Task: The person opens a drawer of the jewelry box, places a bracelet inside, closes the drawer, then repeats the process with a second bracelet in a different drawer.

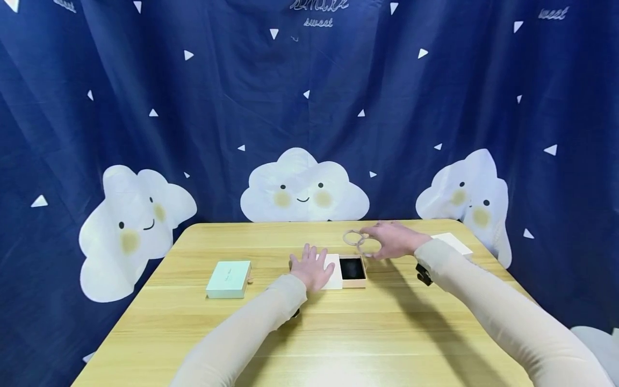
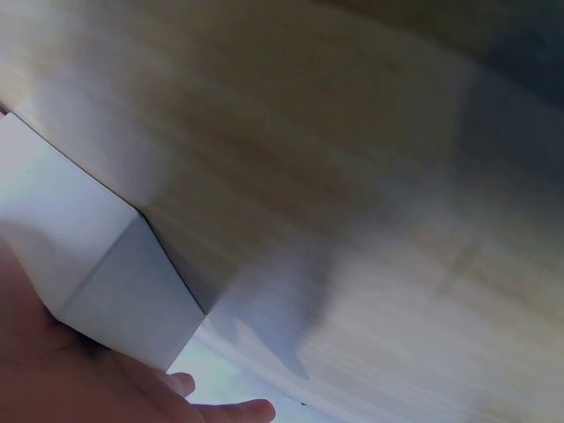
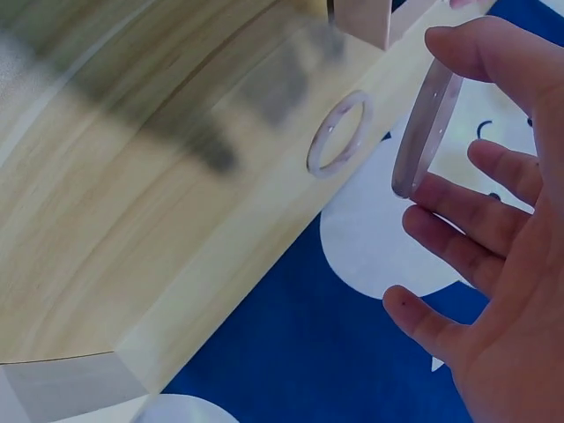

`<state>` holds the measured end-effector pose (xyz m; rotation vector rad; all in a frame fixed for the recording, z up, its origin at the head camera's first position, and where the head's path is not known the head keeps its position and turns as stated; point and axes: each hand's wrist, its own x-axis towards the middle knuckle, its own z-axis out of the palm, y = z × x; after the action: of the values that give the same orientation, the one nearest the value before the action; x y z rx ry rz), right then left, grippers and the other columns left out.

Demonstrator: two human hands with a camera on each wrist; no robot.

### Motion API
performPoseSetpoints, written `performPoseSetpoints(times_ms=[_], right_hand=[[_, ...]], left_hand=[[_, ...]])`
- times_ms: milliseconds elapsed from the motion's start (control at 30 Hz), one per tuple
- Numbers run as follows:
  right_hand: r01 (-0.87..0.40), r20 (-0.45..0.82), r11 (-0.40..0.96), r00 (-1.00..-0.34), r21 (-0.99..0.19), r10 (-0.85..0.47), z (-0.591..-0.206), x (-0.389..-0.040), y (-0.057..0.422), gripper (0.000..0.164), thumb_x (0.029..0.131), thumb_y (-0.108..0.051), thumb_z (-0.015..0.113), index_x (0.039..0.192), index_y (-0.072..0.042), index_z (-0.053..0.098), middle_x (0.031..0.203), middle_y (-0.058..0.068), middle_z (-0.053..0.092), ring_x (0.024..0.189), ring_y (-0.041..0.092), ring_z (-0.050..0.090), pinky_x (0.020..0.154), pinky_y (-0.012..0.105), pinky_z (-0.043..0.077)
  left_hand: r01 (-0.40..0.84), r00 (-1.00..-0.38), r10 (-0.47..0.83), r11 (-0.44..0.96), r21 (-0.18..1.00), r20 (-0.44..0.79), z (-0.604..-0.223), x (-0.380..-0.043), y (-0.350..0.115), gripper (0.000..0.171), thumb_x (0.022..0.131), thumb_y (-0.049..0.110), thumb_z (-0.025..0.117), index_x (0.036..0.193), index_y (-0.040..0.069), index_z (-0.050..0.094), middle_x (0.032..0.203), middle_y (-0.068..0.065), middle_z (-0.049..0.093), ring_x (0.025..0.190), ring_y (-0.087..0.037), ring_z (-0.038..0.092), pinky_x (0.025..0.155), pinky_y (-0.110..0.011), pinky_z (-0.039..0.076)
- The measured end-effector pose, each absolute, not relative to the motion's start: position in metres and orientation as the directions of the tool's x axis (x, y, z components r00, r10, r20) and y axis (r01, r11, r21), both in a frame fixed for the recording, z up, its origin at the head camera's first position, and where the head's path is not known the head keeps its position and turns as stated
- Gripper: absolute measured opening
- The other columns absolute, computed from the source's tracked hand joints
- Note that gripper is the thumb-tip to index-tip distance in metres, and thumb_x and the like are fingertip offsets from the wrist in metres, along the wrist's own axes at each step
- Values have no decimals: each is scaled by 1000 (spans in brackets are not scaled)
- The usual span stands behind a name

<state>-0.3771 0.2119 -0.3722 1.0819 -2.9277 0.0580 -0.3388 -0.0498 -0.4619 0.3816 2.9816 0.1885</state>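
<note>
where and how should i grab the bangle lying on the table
Likely from above and the person's left: pinch the lying bangle by its left rim, through the open middle, since it lies flat and the right hand holds the other bangle close on its right.

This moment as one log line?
Left hand: touching open white rectangular box; right hand: pinching pale round bangle; second pale bangle: on wooden table; mint-green rectangular box: closed

From my end I count two hands (image 1: 311, 270) (image 1: 394, 239), two sleeves (image 1: 242, 333) (image 1: 498, 312), two bangles (image 3: 426, 132) (image 3: 323, 132), two boxes (image 1: 229, 277) (image 1: 333, 280), one drawer (image 1: 355, 285) showing in one of them, and one more white object (image 1: 453, 242), partly hidden, whose kind I can't tell. One surface (image 1: 159, 333), one curtain (image 1: 309, 70), and three clouds (image 1: 304, 185) (image 1: 130, 215) (image 1: 464, 185) with faces on it.
</note>
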Motion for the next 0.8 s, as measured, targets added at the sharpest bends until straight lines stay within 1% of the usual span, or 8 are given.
performPoseSetpoints(times_ms=[200,433,500,567,633,733,800], right_hand=[[-636,-17,771,-771,-17,-636,-371,-371,207,76,78,-36,82,146,-17,53,123,2,70,116,27,61,96,52,50],[-643,-48,766,-765,6,-642,-372,-369,202,78,76,-36,83,145,-17,53,120,4,71,115,27,62,97,52,50],[-652,-48,758,-758,12,-651,-372,-369,200,77,75,-37,84,144,-16,54,117,2,72,114,27,62,96,53,49],[-661,-46,750,-750,24,-660,-373,-369,198,77,75,-41,84,142,-16,56,112,0,72,111,26,63,95,53,50],[-664,-52,747,-748,29,-662,-375,-369,196,78,74,-43,85,141,-17,56,111,-2,72,110,25,63,95,52,50],[-673,-77,739,-740,42,-669,-378,-370,193,79,74,-43,85,143,-18,55,114,-1,72,109,24,63,96,52,50],[-682,-92,730,-730,39,-677,-379,-370,190,80,74,-41,85,143,-17,55,117,2,72,109,25,63,96,53,50]], left_hand=[[241,-958,258,960,141,-122,-463,-339,-51,69,104,62,14,163,26,16,169,-11,15,157,-32,2,116,-73,14],[245,-962,259,957,154,-82,-456,-333,-50,67,104,57,19,161,23,24,167,-14,23,157,-34,9,115,-73,16],[242,-962,257,959,150,-92,-456,-334,-50,67,104,57,18,162,23,22,168,-13,21,157,-33,7,116,-73,15],[243,-962,258,958,150,-89,-455,-334,-50,66,104,56,20,161,23,24,167,-13,22,157,-34,8,115,-73,16],[242,-960,258,960,144,-106,-456,-334,-50,67,104,57,18,162,23,21,168,-13,19,157,-33,5,116,-72,15],[244,-959,260,960,139,-111,-457,-336,-50,68,104,59,17,163,24,19,168,-13,18,157,-33,4,116,-72,14],[243,-959,259,960,136,-118,-460,-338,-50,70,104,61,15,163,25,16,169,-12,16,157,-32,2,116,-73,13]])
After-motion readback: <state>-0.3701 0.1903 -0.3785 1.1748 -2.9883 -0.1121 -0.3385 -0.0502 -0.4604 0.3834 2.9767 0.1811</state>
